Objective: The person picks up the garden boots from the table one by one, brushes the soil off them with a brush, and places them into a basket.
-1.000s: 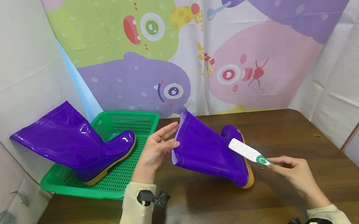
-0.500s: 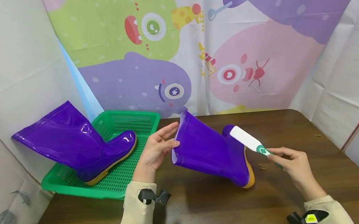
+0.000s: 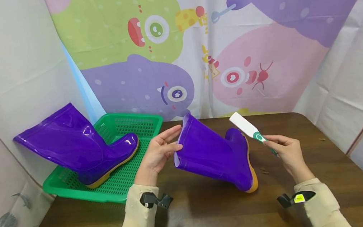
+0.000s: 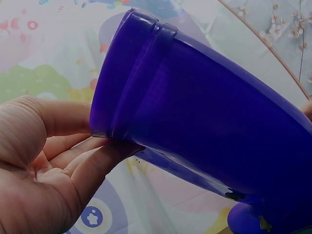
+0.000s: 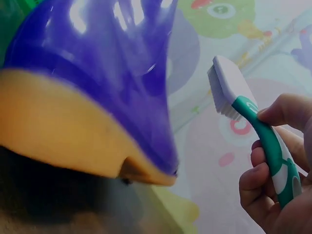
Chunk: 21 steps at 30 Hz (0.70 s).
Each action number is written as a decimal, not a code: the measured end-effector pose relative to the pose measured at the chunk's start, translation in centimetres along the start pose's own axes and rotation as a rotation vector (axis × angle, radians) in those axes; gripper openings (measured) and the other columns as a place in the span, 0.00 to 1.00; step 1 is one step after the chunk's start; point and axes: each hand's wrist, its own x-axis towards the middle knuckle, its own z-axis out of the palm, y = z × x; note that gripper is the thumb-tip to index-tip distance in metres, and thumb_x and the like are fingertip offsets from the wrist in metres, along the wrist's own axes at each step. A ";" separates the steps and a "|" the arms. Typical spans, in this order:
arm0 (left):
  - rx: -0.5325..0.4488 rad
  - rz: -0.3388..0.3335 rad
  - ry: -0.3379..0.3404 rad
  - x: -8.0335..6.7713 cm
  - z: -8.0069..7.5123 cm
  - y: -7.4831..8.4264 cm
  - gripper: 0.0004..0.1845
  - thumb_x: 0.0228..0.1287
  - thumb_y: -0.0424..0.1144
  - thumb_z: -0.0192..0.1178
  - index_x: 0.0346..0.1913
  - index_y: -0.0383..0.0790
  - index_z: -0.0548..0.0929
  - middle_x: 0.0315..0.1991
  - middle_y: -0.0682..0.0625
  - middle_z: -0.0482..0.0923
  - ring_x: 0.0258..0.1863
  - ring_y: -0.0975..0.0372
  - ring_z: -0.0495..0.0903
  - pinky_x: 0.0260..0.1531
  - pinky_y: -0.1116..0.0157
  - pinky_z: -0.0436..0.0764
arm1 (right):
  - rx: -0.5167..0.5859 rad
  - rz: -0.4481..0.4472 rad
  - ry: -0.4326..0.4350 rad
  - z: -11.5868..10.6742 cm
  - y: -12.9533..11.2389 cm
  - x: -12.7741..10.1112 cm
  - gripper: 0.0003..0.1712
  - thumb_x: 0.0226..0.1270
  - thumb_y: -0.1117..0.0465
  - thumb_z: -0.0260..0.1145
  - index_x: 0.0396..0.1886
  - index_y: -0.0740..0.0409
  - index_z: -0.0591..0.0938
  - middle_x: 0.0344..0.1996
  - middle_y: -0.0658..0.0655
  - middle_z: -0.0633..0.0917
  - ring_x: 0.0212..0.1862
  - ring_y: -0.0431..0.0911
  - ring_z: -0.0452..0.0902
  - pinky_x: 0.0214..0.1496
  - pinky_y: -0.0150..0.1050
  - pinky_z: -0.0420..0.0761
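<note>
A purple rain boot (image 3: 209,152) with a yellow sole leans over the table, its opening toward my left and its toe pointing to the back. My left hand (image 3: 160,154) pinches the boot's top rim between thumb and fingers. Dark dirt specks (image 4: 235,195) show on the boot's underside in the left wrist view. In my right hand (image 3: 285,155) is a scrubbing brush (image 5: 267,131) with a white head and a green and white handle. Its white bristles (image 5: 222,97) face the boot in the right wrist view, with a gap between them.
A green plastic basket (image 3: 78,197) stands at the left of the brown table (image 3: 210,217). Inside it a second purple boot (image 3: 84,147) tilts left over the rim. Small brown crumbs (image 3: 264,171) lie right of the held boot. A cartoon curtain (image 3: 152,80) hangs behind.
The brush has gone from overlapping the boot's ankle up and back, to above the toe. My right hand rose with it. The left hand and its boot have stayed nearly still.
</note>
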 end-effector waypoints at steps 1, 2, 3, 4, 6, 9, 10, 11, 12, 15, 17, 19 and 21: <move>-0.001 0.001 -0.002 0.0 0.0 0.0 0.35 0.55 0.14 0.56 0.70 0.24 0.66 0.68 0.33 0.67 0.38 0.62 0.87 0.37 0.66 0.86 | -0.006 0.016 0.004 0.1 0.4 0.2 0.10 0.61 0.74 0.70 0.35 0.58 0.92 0.19 0.46 0.84 0.20 0.34 0.73 0.20 0.26 0.73; -0.001 0.002 -0.004 0.0 0.0 0.0 0.35 0.55 0.14 0.55 0.70 0.24 0.66 0.69 0.33 0.67 0.38 0.62 0.87 0.37 0.66 0.85 | -0.019 0.034 0.011 0.1 0.8 0.4 0.10 0.61 0.73 0.70 0.34 0.56 0.92 0.19 0.45 0.84 0.20 0.34 0.73 0.20 0.26 0.73; 0.000 0.003 -0.006 0.0 -0.1 0.0 0.35 0.55 0.14 0.55 0.70 0.24 0.66 0.69 0.33 0.67 0.37 0.62 0.87 0.37 0.66 0.85 | -0.033 0.054 0.017 0.1 1.2 0.6 0.10 0.61 0.72 0.71 0.33 0.54 0.92 0.19 0.45 0.84 0.21 0.34 0.74 0.20 0.26 0.74; 0.002 0.002 -0.007 0.0 -0.1 0.0 0.35 0.56 0.14 0.55 0.70 0.24 0.66 0.69 0.33 0.67 0.37 0.62 0.87 0.37 0.66 0.85 | -0.055 0.071 0.025 0.0 1.6 0.7 0.10 0.61 0.71 0.71 0.33 0.53 0.92 0.20 0.44 0.84 0.21 0.34 0.74 0.20 0.26 0.74; 0.006 0.000 -0.007 0.0 -0.2 0.0 0.35 0.56 0.14 0.55 0.70 0.24 0.66 0.69 0.33 0.67 0.37 0.62 0.87 0.38 0.66 0.85 | -0.100 0.104 0.039 -0.1 2.4 0.9 0.10 0.61 0.70 0.71 0.31 0.50 0.92 0.21 0.43 0.85 0.22 0.35 0.74 0.21 0.27 0.75; 0.009 -0.002 -0.003 -0.1 -0.2 -0.1 0.35 0.56 0.14 0.56 0.70 0.24 0.66 0.69 0.33 0.66 0.38 0.61 0.87 0.38 0.66 0.85 | -0.164 0.146 0.051 -0.5 3.3 1.0 0.12 0.62 0.69 0.71 0.30 0.46 0.92 0.22 0.41 0.85 0.22 0.36 0.75 0.22 0.28 0.77; 0.009 -0.002 -0.004 -0.1 -0.2 -0.1 0.35 0.56 0.14 0.56 0.70 0.24 0.66 0.69 0.33 0.66 0.38 0.61 0.87 0.38 0.65 0.85 | -0.172 0.159 0.054 -0.6 3.6 1.0 0.13 0.62 0.69 0.70 0.29 0.45 0.92 0.22 0.41 0.85 0.22 0.36 0.75 0.22 0.28 0.77; 0.010 0.000 -0.005 -0.1 -0.2 -0.1 0.35 0.56 0.14 0.56 0.70 0.24 0.66 0.69 0.33 0.66 0.39 0.61 0.87 0.38 0.65 0.85 | -0.178 0.169 0.053 -0.8 3.7 1.0 0.14 0.62 0.69 0.70 0.28 0.43 0.92 0.22 0.41 0.85 0.22 0.36 0.75 0.22 0.29 0.78; 0.010 0.001 -0.006 -0.1 -0.2 -0.1 0.35 0.56 0.14 0.56 0.70 0.24 0.65 0.69 0.33 0.66 0.39 0.60 0.87 0.39 0.65 0.85 | -0.175 0.179 0.053 -0.9 3.9 1.1 0.15 0.63 0.69 0.70 0.27 0.43 0.92 0.22 0.41 0.85 0.21 0.37 0.75 0.22 0.29 0.78; 0.009 0.005 -0.008 -0.1 -0.2 -0.1 0.35 0.56 0.14 0.56 0.70 0.24 0.65 0.70 0.33 0.65 0.41 0.60 0.87 0.39 0.65 0.85 | -0.163 0.197 0.040 -1.3 4.1 1.2 0.16 0.63 0.69 0.70 0.26 0.42 0.91 0.22 0.43 0.85 0.21 0.38 0.76 0.21 0.30 0.80; 0.009 0.005 -0.007 -0.1 -0.2 -0.1 0.35 0.56 0.14 0.55 0.70 0.24 0.66 0.70 0.33 0.66 0.41 0.60 0.87 0.39 0.65 0.85 | -0.178 0.197 0.032 -1.6 4.1 1.3 0.16 0.63 0.68 0.70 0.26 0.40 0.91 0.22 0.44 0.85 0.20 0.38 0.76 0.22 0.31 0.80; 0.008 0.003 -0.005 -0.1 -0.2 -0.1 0.35 0.56 0.14 0.55 0.70 0.24 0.66 0.70 0.33 0.66 0.41 0.60 0.87 0.38 0.66 0.85 | -0.191 0.204 0.027 -2.0 4.0 1.3 0.16 0.63 0.68 0.70 0.25 0.40 0.91 0.22 0.45 0.85 0.20 0.39 0.76 0.22 0.32 0.80; 0.008 0.003 -0.003 0.0 -0.2 0.0 0.35 0.56 0.14 0.55 0.70 0.24 0.66 0.69 0.33 0.66 0.41 0.59 0.87 0.38 0.65 0.86 | -0.210 0.215 0.032 -2.5 3.9 1.4 0.16 0.64 0.67 0.69 0.25 0.39 0.90 0.22 0.45 0.84 0.20 0.39 0.76 0.21 0.32 0.80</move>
